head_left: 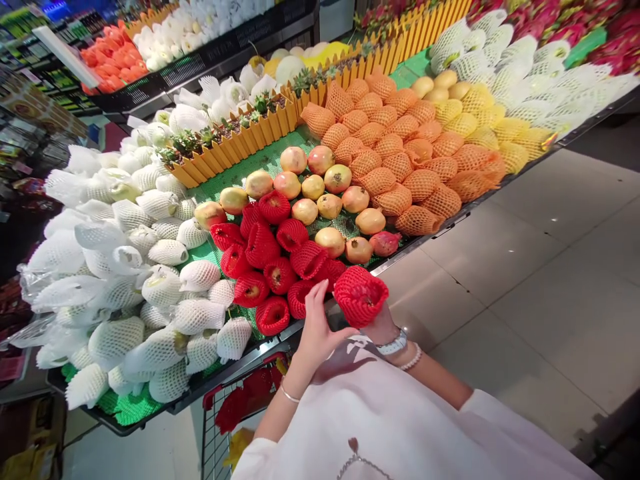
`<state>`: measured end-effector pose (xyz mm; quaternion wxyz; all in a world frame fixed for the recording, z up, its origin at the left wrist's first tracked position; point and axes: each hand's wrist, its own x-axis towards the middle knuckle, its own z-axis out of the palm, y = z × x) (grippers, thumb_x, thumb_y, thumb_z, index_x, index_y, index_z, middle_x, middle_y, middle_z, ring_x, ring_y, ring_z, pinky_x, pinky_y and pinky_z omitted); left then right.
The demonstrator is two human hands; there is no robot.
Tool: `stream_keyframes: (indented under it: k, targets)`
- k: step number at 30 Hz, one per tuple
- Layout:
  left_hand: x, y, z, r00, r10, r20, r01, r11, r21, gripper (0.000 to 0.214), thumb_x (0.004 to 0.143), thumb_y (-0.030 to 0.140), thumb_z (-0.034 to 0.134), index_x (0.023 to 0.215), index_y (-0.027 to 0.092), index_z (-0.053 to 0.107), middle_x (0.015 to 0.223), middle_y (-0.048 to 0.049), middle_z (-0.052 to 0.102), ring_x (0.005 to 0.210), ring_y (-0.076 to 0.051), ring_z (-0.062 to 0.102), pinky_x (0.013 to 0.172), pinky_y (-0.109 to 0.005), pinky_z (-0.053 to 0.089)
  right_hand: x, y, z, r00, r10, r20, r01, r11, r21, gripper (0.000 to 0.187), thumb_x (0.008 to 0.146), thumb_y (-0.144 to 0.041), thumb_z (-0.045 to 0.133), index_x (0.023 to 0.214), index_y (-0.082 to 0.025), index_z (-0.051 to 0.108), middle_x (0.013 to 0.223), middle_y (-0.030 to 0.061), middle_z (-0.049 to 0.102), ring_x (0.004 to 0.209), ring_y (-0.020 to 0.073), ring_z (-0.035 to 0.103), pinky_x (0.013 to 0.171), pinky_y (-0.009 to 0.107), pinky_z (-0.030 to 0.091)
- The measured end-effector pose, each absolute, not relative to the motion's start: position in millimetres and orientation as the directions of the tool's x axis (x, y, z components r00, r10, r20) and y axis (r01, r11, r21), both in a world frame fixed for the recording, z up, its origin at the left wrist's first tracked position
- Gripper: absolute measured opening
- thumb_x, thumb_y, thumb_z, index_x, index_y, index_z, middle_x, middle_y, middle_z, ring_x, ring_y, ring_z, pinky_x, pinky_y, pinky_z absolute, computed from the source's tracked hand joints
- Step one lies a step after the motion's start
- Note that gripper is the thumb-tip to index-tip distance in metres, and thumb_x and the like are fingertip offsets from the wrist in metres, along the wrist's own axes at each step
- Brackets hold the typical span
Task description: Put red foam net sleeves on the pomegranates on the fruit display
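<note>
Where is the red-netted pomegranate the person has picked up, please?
In the head view, the pomegranate sits in the right hand, at the display's front edge, beside the left hand's fingers.

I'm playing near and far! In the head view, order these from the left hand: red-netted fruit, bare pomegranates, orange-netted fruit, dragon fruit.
From the left hand:
1. Red-netted fruit, just right, on the right hand.
2. Bare pomegranates, ahead.
3. Orange-netted fruit, farther ahead.
4. Dragon fruit, far top corner.

Loose white blouse [380, 413], fine chain necklace [361, 463], silver wristwatch [393, 343], pearl bracelet [412, 358], thin metal bangle [290, 393]
</note>
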<state>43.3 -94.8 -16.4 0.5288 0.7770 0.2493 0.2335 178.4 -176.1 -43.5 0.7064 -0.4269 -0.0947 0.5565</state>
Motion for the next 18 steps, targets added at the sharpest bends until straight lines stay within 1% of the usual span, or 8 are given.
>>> stream_keyframes:
  k: [2,3,6,8,10,13,16,18]
  targets:
    - [46.5,-98.0,-36.1,0.745,0.627,0.226,0.093,-0.434,0.896,0.12,0.053,0.059,0.087,0.149,0.027,0.024,0.155,-0.0207,0.026,0.146,-0.041,0.025,0.117,-0.062,0.021,174.1,-173.1,-35.2,0.389,0.837,-0.386,-0.75,0.043,-0.66,0.06,0.071,-0.076,0.056,0.114,-0.034,0.062,0.12,0.0026,0.068,0.118,0.0293,0.058,0.098,0.048,0.05]
    - [48.6,-99.1,-46.2,0.729,0.641,0.241,0.075,-0.425,0.902,0.127,0.049,0.061,0.087,0.15,0.026,0.019,0.156,-0.0219,0.025,0.146,-0.041,0.024,0.117,-0.062,0.021,170.1,-171.0,-29.8,0.396,0.819,-0.415,-0.776,0.057,-0.628,0.057,0.071,-0.072,0.061,0.114,-0.034,0.062,0.121,0.0022,0.068,0.119,0.029,0.058,0.099,0.046,0.051]
    - [54.7,-100.7,-68.2,0.538,0.815,0.213,0.084,-0.303,0.949,0.136,0.044,0.068,0.085,0.15,0.022,0.014,0.148,-0.0224,0.037,0.14,-0.04,0.039,0.118,-0.057,0.027,155.8,-165.4,-14.5,0.371,0.801,-0.47,-0.819,0.044,-0.572,0.049,0.073,-0.063,0.066,0.11,-0.03,0.063,0.123,0.0017,0.068,0.122,0.0283,0.057,0.1,0.044,0.051]
    - [56.2,-100.5,-72.2,0.35,0.915,0.2,0.104,-0.25,0.963,0.132,0.045,0.077,0.078,0.148,0.02,0.019,0.143,-0.0215,0.043,0.135,-0.038,0.045,0.117,-0.054,0.029,148.9,-163.4,-9.1,0.356,0.811,-0.464,-0.799,0.005,-0.602,0.049,0.074,-0.062,0.067,0.11,-0.029,0.063,0.122,0.0021,0.068,0.121,0.0276,0.057,0.097,0.043,0.052]
    - [54.2,-99.6,-68.6,0.258,0.947,0.189,0.104,-0.222,0.969,0.121,0.052,0.082,0.069,0.145,0.018,0.025,0.138,-0.0207,0.05,0.132,-0.037,0.048,0.115,-0.056,0.031,146.5,-161.9,-7.8,0.383,0.826,-0.414,-0.742,0.008,-0.67,0.049,0.075,-0.06,0.068,0.111,-0.028,0.061,0.124,0.003,0.066,0.122,0.0262,0.056,0.099,0.041,0.05]
    - [48.2,-98.1,-57.2,0.207,0.965,0.159,0.094,-0.181,0.979,0.104,0.06,0.08,0.065,0.137,0.017,0.036,0.129,-0.0191,0.059,0.128,-0.036,0.052,0.111,-0.059,0.033,148.6,-157.5,-8.6,0.537,0.804,-0.256,-0.622,0.173,-0.764,0.048,0.082,-0.064,0.058,0.115,-0.029,0.057,0.136,0.0058,0.058,0.131,0.0247,0.05,0.106,0.042,0.043]
    - [47.0,-98.6,-49.3,0.198,0.969,0.15,0.083,-0.169,0.982,0.098,0.06,0.078,0.067,0.133,0.019,0.041,0.128,-0.0183,0.06,0.129,-0.036,0.051,0.111,-0.057,0.034,147.9,-150.1,-7.3,0.735,0.675,-0.061,-0.454,0.424,-0.784,0.066,0.082,-0.076,0.045,0.134,-0.035,0.042,0.153,0.0055,0.039,0.142,0.027,0.038,0.107,0.048,0.041]
    - [51.1,-100.8,-47.9,0.214,0.965,0.153,0.065,-0.171,0.983,0.097,0.062,0.08,0.064,0.134,0.02,0.04,0.131,-0.0184,0.058,0.133,-0.036,0.048,0.112,-0.056,0.035,143.3,-145.3,-5.3,0.712,0.701,-0.043,-0.437,0.395,-0.808,0.079,0.076,-0.082,0.045,0.142,-0.04,0.032,0.158,0.0033,0.03,0.144,0.0289,0.033,0.106,0.049,0.042]
